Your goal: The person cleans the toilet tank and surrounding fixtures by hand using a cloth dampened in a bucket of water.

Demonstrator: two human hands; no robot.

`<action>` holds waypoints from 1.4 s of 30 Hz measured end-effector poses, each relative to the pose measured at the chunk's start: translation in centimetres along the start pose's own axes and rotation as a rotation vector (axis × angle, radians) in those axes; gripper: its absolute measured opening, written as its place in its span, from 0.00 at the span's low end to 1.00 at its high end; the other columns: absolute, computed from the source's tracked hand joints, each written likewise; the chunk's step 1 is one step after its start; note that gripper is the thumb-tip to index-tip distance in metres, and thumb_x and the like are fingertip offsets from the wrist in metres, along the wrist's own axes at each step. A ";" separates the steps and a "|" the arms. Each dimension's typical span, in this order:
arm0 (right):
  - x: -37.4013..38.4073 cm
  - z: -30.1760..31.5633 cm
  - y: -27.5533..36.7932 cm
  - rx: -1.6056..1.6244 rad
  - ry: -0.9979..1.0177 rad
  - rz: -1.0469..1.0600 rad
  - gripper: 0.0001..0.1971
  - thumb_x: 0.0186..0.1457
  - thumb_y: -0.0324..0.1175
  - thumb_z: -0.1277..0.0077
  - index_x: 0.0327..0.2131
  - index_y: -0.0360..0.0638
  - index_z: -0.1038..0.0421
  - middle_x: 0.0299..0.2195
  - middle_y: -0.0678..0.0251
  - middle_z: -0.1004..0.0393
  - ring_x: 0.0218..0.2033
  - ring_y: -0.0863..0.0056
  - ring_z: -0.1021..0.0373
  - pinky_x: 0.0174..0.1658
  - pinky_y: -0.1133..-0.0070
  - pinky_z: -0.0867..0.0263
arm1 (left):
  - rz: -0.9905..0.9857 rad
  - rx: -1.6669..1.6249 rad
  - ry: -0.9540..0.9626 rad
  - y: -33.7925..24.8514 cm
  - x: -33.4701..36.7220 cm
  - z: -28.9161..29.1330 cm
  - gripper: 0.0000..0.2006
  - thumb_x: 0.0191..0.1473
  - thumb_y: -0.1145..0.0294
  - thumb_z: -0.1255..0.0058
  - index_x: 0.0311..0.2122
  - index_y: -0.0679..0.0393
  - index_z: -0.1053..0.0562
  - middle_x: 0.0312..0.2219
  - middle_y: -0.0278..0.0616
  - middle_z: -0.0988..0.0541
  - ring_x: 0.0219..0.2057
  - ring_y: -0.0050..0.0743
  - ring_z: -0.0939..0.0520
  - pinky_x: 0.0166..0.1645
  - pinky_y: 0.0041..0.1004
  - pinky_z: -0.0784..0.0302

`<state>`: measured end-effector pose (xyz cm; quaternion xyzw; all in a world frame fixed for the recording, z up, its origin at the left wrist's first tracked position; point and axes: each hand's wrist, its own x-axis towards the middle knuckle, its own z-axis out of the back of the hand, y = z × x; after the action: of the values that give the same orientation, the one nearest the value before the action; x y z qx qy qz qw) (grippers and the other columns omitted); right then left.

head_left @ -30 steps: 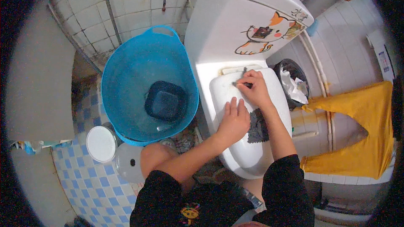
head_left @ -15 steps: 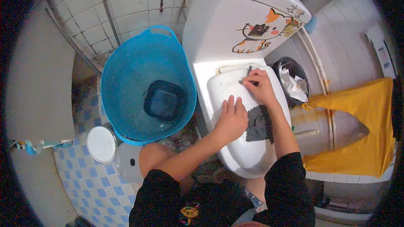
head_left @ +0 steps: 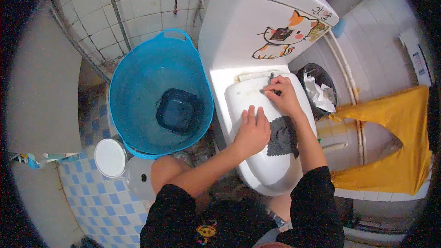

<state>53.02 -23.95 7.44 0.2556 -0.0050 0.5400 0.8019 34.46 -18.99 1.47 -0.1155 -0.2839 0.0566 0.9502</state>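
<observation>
A closed white toilet lid (head_left: 250, 165) lies in front of me. On its left side my left hand (head_left: 252, 132) rests flat with fingers stretched out and holds nothing. My right hand (head_left: 282, 95) is pinched near the hinge end of the lid. A small dark object (head_left: 271, 76) pokes out between its fingers; most of it is covered, and I cannot make out its kind. Between my left hand and right forearm a dark grey cloth (head_left: 281, 138) with zigzag edges lies on the lid. Behind stands the white tank (head_left: 229, 32) with a cartoon cat sticker (head_left: 294, 36).
Left of the toilet stands a large blue tub (head_left: 133, 105) with a dark square basin (head_left: 177, 110) inside. A white-lidded bucket (head_left: 110, 157) sits beside it. To the right are a black waste bin (head_left: 301, 74) with paper and a hanging yellow cloth (head_left: 390, 174).
Both hands keep nearly the same places on the lid. The whole view has shifted very slightly, and the grey cloth lies as before.
</observation>
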 end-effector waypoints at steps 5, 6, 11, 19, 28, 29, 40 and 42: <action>1.5 -3.1 4.1 0.059 0.031 0.117 0.07 0.42 0.30 0.39 0.29 0.46 0.21 0.32 0.68 0.30 0.39 0.66 0.37 0.45 0.73 0.38 | 0.035 0.014 0.009 0.2 0.0 -0.3 0.26 0.50 0.57 0.50 0.45 0.72 0.28 0.51 0.63 0.32 0.53 0.72 0.34 0.55 0.58 0.36; 1.9 -2.9 4.1 0.053 0.047 0.127 0.07 0.42 0.30 0.39 0.29 0.46 0.21 0.32 0.68 0.30 0.38 0.66 0.37 0.45 0.73 0.38 | 0.028 -0.009 -0.020 0.4 0.0 -0.3 0.24 0.49 0.59 0.50 0.44 0.72 0.27 0.51 0.64 0.31 0.52 0.72 0.33 0.55 0.59 0.37; 1.0 -0.5 0.2 -0.018 0.065 0.098 0.09 0.41 0.28 0.39 0.31 0.47 0.20 0.32 0.68 0.30 0.39 0.66 0.37 0.46 0.72 0.40 | -0.008 -0.023 0.008 0.4 0.0 0.0 0.25 0.50 0.57 0.49 0.46 0.71 0.28 0.52 0.62 0.32 0.54 0.69 0.34 0.56 0.56 0.35; 1.6 -3.4 4.5 0.022 -0.008 0.145 0.06 0.41 0.33 0.38 0.28 0.51 0.20 0.31 0.71 0.28 0.37 0.65 0.35 0.41 0.70 0.35 | 0.038 0.050 0.047 0.2 0.0 -0.3 0.26 0.51 0.55 0.49 0.47 0.70 0.28 0.52 0.61 0.32 0.53 0.70 0.34 0.55 0.58 0.36; 0.8 -0.9 0.2 -0.006 -0.061 0.003 0.07 0.41 0.32 0.38 0.29 0.50 0.19 0.32 0.69 0.28 0.39 0.65 0.36 0.45 0.71 0.38 | 0.000 0.007 0.008 0.1 -0.2 -0.6 0.26 0.50 0.56 0.48 0.46 0.70 0.28 0.52 0.62 0.32 0.54 0.69 0.35 0.55 0.58 0.36; 1.0 -1.6 0.3 0.004 -0.055 0.061 0.07 0.41 0.32 0.38 0.29 0.50 0.20 0.32 0.69 0.28 0.39 0.65 0.36 0.45 0.70 0.37 | 0.012 0.017 0.007 0.2 -0.1 -0.7 0.26 0.50 0.56 0.48 0.46 0.70 0.28 0.52 0.62 0.32 0.54 0.69 0.35 0.55 0.58 0.36; 2.2 -2.1 0.8 -0.027 -0.134 -0.025 0.05 0.44 0.32 0.40 0.28 0.47 0.21 0.34 0.68 0.27 0.39 0.63 0.34 0.45 0.69 0.36 | -0.018 -0.022 -0.021 0.3 0.1 -0.6 0.25 0.49 0.57 0.48 0.45 0.70 0.27 0.51 0.61 0.31 0.53 0.70 0.34 0.55 0.59 0.36; 2.2 -1.9 0.6 -0.054 -0.145 -0.073 0.04 0.44 0.32 0.40 0.27 0.46 0.21 0.34 0.67 0.26 0.39 0.63 0.34 0.45 0.69 0.36 | -0.019 -0.018 -0.036 0.3 0.1 -0.6 0.24 0.49 0.58 0.49 0.44 0.70 0.27 0.50 0.63 0.30 0.52 0.71 0.33 0.55 0.59 0.38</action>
<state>52.92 -21.07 6.65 0.2725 -0.0682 0.4900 0.8252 34.93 -18.79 0.94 -0.1206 -0.3025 0.0472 0.9443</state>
